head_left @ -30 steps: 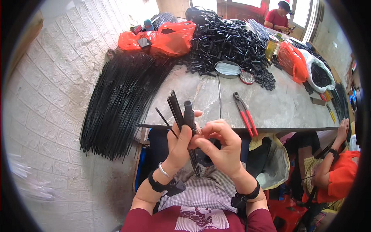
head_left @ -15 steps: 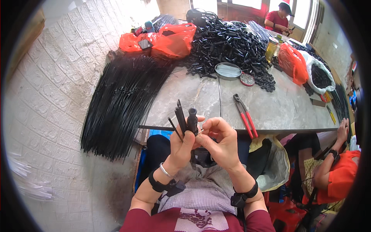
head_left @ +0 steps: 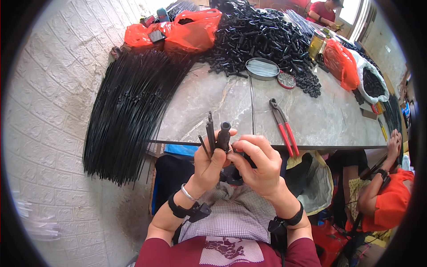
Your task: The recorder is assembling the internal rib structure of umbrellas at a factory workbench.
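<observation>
Here your left hand (head_left: 209,162) is closed around a short black tube (head_left: 223,135) and a few thin black rods (head_left: 209,131), which stand upright out of the top of your fist, the tube just to the right of the rods. Your right hand (head_left: 260,164) sits right against the left, its fingers curled and touching at the base of the tube; whether it grips anything of its own you cannot tell, since the fingers hide what lies under them. Both hands are held over your lap, just short of the near edge of the grey table (head_left: 222,102).

Beyond your right hand, a pair of red-handled pliers (head_left: 281,124) lies flat on the table. Farther out from it sit a round metal dish (head_left: 262,69) and a small round tin (head_left: 287,80), with a big heap of short black tubes (head_left: 262,35) behind them. Ahead and to the left of your left hand, a long bundle of black rods (head_left: 129,107) hangs over the table's edge. Orange plastic bags (head_left: 187,29) lie at the far side. Off to the right of your right hand, another person in an orange top (head_left: 387,200) sits by the table.
</observation>
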`<state>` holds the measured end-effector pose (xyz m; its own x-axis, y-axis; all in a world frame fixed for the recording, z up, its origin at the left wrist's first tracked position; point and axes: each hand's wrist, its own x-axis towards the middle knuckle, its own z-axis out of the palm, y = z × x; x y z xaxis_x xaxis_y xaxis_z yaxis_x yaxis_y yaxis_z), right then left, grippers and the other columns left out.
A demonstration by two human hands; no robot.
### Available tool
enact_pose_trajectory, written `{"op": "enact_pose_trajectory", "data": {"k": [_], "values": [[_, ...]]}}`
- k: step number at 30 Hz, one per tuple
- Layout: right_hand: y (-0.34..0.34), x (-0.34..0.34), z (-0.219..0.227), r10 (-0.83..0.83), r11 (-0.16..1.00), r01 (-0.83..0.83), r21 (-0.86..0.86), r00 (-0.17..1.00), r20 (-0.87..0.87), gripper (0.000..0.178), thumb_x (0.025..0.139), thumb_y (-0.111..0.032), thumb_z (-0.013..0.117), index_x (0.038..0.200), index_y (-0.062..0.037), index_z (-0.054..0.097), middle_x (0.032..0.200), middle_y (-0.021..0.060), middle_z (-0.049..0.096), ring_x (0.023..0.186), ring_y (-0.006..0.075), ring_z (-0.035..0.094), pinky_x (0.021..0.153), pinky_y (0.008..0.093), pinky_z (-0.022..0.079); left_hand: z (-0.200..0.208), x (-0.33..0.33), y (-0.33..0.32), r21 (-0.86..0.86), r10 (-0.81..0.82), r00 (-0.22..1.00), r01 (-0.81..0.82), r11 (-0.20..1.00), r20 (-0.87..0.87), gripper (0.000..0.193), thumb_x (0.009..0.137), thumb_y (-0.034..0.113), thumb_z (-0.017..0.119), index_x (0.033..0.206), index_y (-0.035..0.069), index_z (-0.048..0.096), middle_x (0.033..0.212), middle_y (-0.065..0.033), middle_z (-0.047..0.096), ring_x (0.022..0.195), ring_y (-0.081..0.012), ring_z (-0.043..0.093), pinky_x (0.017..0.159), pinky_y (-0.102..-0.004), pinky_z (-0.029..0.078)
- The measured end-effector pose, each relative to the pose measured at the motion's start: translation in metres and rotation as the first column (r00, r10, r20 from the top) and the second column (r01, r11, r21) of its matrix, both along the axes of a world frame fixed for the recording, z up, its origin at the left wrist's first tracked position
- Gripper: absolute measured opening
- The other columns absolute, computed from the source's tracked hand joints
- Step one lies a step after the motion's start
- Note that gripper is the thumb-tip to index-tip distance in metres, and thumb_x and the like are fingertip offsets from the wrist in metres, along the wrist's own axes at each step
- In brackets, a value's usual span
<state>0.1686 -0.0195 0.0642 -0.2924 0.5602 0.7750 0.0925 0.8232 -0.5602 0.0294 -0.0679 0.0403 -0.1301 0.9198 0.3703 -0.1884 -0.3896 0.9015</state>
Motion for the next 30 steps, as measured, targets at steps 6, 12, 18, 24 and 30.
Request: {"op": "enact_pose_trajectory", "data": {"k": [6, 12, 18, 24, 30], "values": [[-0.002, 0.0, -0.001, -0.014, 1.0, 0.014, 0.002, 1.0, 0.015, 0.019, 0.072, 0.0, 0.074, 0.087, 0.0026, 0.064, 0.076, 0.0123, 0.062, 0.062, 0.0236, 0.062, 0.052, 0.0295, 0.049, -0.009, -0.002, 0.001, 0.054, -0.031, 1.0, 0.031, 0.998, 0.002, 0.049, 0.097, 0.033, 0.051, 0.129, -0.004, 0.046, 0.081, 0.0014, 0.053, 0.065, -0.004, 0.045, 0.058, -0.0187, 0.038], [-0.015, 0.007, 0.004, 0.187, 0.827, -0.213, -0.52, 0.977, -0.102, 0.012, 0.082, -0.003, 0.068, 0.091, 0.0044, 0.065, 0.075, 0.0075, 0.063, 0.062, 0.0115, 0.059, 0.052, 0.0233, 0.046, -0.019, -0.006, -0.002, 0.213, 0.166, 0.956, -0.115, 0.97, -0.242, 0.049, 0.095, 0.036, 0.054, 0.122, -0.006, 0.052, 0.077, -0.0022, 0.057, 0.062, -0.0063, 0.051, 0.055, -0.0227, 0.042], [-0.013, 0.023, 0.003, 0.32, 0.313, -0.458, -0.832, 0.876, -0.362, 0.014, 0.09, -0.009, 0.062, 0.091, 0.004, 0.065, 0.074, 0.0026, 0.062, 0.062, 0.0063, 0.057, 0.056, 0.0209, 0.046, -0.022, -0.004, -0.001, 0.294, 0.173, 0.908, -0.058, 0.954, -0.382, 0.069, 0.088, 0.053, 0.057, 0.127, -0.003, 0.046, 0.072, 0.0012, 0.054, 0.06, -0.0044, 0.046, 0.054, -0.0205, 0.037], [0.067, 0.065, -0.043, -0.497, 0.807, 0.561, 0.185, 0.475, 0.726, 0.055, 0.079, -0.035, 0.069, 0.117, 0.0002, 0.052, 0.111, 0.0159, 0.055, 0.1, 0.034, 0.055, 0.076, 0.0436, 0.048, -0.042, -0.028, 0.017, 0.021, 0.163, 0.962, -0.162, 0.987, -0.221, 0.057, 0.086, 0.045, 0.063, 0.116, -0.004, 0.053, 0.071, 0.0016, 0.053, 0.06, -0.0046, 0.047, 0.054, -0.0205, 0.039], [0.105, 0.105, -0.095, -0.412, 0.829, 0.545, 0.126, 0.441, 0.797, 0.041, 0.089, -0.029, 0.059, 0.116, 0.0015, 0.052, 0.098, 0.0165, 0.054, 0.089, 0.0327, 0.056, 0.073, 0.0423, 0.047, -0.042, -0.039, 0.026, -0.005, 0.027, 0.999, -0.028, 1.0, -0.034, 0.034, 0.097, 0.035, 0.053, 0.1, 0.001, 0.056, 0.066, 0.0034, 0.046, 0.057, -0.003, 0.043, 0.051, -0.0176, 0.035]]}}
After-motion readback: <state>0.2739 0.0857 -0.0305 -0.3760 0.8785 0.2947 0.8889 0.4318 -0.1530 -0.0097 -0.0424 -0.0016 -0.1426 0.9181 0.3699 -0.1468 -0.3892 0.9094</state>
